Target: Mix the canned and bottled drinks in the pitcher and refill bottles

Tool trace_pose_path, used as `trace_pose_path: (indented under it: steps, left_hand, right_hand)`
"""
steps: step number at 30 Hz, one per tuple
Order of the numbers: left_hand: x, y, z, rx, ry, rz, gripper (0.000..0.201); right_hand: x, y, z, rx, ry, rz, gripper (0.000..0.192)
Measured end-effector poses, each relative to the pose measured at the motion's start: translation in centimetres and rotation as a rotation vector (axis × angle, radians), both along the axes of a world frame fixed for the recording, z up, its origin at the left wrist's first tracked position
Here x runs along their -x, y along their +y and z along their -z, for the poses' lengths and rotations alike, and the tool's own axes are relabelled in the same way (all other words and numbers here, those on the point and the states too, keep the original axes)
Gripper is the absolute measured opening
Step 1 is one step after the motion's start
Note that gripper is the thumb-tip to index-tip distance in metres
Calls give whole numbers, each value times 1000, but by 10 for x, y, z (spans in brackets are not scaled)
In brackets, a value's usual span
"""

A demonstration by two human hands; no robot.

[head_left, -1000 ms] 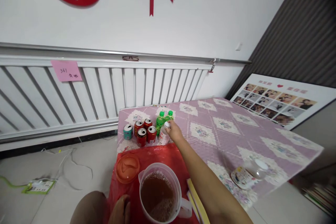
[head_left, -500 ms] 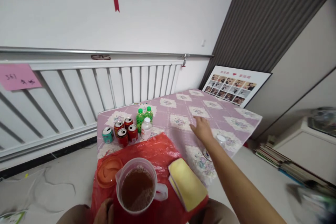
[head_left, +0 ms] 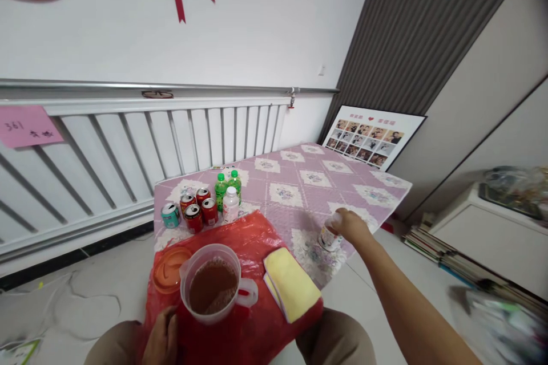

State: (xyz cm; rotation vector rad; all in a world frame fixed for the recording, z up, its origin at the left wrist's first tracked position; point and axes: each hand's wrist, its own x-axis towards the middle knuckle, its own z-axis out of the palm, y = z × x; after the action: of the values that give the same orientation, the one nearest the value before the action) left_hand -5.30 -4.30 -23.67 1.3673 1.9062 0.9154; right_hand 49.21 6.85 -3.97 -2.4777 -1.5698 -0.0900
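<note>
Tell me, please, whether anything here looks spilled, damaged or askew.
Nothing really stands out: the jug and cans stand upright, with no spill visible; the red plastic sheet beneath the jug is merely wrinkled.

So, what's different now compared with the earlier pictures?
The right hand has let go of the white bottle beside the green bottles, moved rightward over the table, and now grips the top of the clear labelled bottle. The view has swung right too. The white bottle, green bottles, cans and pitcher stand as they were; the left hand stays beside the pitcher.
</note>
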Motion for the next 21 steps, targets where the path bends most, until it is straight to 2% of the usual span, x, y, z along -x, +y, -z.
trace_pose_path:
  steps: [3,5,8,10,13,15,18,21]
  left_hand:
    - [0,-1,-7,-22,-33,-24,43]
    - [3,-2,-13,-45,-77,-31,45]
    - [13,-2,-28,-67,-154,-70,50]
    - [19,1,-47,-76,-210,-131,49]
    - [23,9,-90,-141,-297,-177,43]
    - [19,15,-128,-280,-302,-146,44]
    - [6,26,-186,-501,-121,-18,45]
    - [-9,35,-228,-730,161,175,58]
  right_hand:
    - [19,-3,-14,-48,3,-35,49]
    - [33,-3,-31,-105,7,-73,49]
    - [60,-3,-66,-200,17,-159,44]
    - [83,-4,-93,-265,42,-231,41]
    - [129,-10,-132,-477,227,-390,37]
    - [165,-14,-151,-561,338,-502,34]
    - [220,-20,-166,-582,531,-690,31]
    - [271,-24,-169,-518,688,-833,28]
